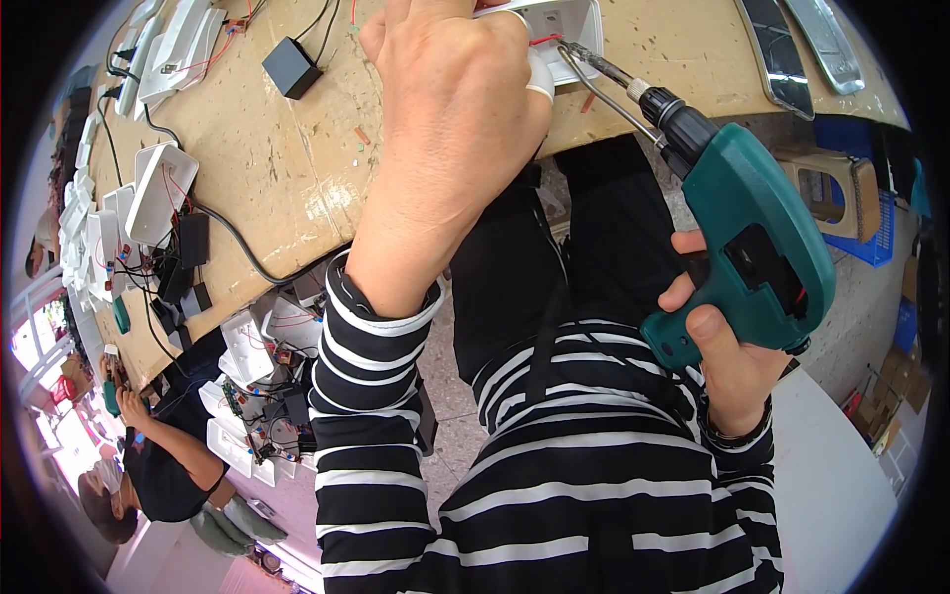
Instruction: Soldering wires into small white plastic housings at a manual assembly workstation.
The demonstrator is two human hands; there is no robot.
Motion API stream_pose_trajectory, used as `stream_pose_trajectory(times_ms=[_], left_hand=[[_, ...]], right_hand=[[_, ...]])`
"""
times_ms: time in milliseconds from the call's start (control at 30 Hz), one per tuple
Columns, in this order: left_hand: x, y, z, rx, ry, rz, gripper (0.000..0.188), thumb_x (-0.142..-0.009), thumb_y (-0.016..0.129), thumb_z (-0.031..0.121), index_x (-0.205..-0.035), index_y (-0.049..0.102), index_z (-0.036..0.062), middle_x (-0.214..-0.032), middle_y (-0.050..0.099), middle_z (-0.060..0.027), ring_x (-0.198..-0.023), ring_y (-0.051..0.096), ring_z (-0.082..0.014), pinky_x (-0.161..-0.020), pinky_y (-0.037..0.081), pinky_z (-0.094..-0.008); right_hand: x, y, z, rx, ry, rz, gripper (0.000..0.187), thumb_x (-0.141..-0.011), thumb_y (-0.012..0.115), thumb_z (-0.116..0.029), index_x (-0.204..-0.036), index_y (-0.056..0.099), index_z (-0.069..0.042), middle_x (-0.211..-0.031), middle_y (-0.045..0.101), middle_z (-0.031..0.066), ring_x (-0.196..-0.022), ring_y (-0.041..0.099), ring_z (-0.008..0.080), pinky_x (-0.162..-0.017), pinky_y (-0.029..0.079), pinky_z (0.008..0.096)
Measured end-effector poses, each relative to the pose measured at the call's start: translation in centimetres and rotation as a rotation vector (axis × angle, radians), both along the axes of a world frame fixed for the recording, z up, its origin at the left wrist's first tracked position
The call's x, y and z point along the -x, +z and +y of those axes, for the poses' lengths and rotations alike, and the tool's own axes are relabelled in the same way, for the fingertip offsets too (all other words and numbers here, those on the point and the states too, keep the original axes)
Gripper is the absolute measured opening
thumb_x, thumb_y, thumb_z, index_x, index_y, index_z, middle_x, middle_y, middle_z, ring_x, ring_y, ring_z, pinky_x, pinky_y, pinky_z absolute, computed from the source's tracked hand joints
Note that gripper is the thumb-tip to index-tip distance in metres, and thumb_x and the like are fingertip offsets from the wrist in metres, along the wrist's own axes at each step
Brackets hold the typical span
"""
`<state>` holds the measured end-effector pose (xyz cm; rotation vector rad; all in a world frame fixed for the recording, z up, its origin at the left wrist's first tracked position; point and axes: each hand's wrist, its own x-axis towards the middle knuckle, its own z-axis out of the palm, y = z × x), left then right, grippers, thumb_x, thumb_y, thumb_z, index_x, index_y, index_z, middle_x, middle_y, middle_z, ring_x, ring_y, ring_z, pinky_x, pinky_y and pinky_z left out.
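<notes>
Clearly, the right grip [727, 346] is wrapped round the handle of a gun-shaped tool [767, 223], matte green plastic with a black collar, a ribbed metal neck and a thin bent tube beside its tip. That tip reaches over the tabletop's [267, 178] near edge into a white housing [589, 25], a shallow, smooth box with rounded corners, holding a red wire [545, 40] just beside the tip (whether they touch, I cannot tell). The left grip [460, 94] is curled over the housing, blocking much of it; its fingertips are hidden, so I cannot tell what it pinches.

The tabletop is tan, scuffed and glossy in patches. A black block [293, 67] with cords sits left of the left grip. Toward the left edge, an open white case [160, 193] leans with red wires inside, near dark blocks [193, 241] and a black cable [237, 243] curving to the near edge. Below that edge lies a heap of white casings [247, 351] with wires and circuit boards. Near the right end rests a shiny dark slab [774, 54].
</notes>
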<state>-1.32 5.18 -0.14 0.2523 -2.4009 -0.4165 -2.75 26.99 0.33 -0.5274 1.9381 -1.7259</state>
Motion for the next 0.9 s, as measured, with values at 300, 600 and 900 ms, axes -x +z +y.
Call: stream_pose_trajectory(times_ms=[300, 600, 900], left_hand=[[-0.1, 0.0, 0.0, 0.003, -0.002, 0.0, 0.007, -0.061, 0.057, -0.002, -0.064, 0.052, -0.0059, -0.08, 0.048, -0.0143, -0.075, 0.047, -0.0294, -0.068, 0.037, -0.036], [0.7, -1.2, -0.7, 0.019, -0.178, 0.324, 0.008, -0.058, 0.057, -0.002, -0.061, 0.05, -0.0059, -0.081, 0.048, -0.0157, -0.078, 0.047, -0.0303, -0.068, 0.037, -0.0363], [1.3, -2.6, -1.7, 0.012, -0.191, 0.338, 0.01, -0.059, 0.059, -0.001, -0.067, 0.056, -0.0044, -0.083, 0.048, -0.0141, -0.08, 0.047, -0.0294, -0.07, 0.035, -0.0359]], right_hand=[[0.0, 0.1, 0.6, 0.042, -0.004, 0.018, 0.065, -0.075, 0.068, -0.025, -0.123, 0.036, 0.005, -0.101, 0.055, 0.0218, -0.068, 0.058, 0.016, -0.058, 0.049, 0.025], [0.3, 0.4, 2.5, 0.109, 0.013, 0.061, 0.071, -0.075, 0.067, -0.03, -0.124, 0.03, 0.006, -0.105, 0.051, 0.0254, -0.068, 0.058, 0.0169, -0.056, 0.049, 0.0247], [0.4, 0.3, 3.0, 0.219, 0.008, 0.053, 0.072, -0.076, 0.066, -0.029, -0.126, 0.026, 0.004, -0.108, 0.049, 0.0267, -0.069, 0.058, 0.0174, -0.055, 0.049, 0.025]])
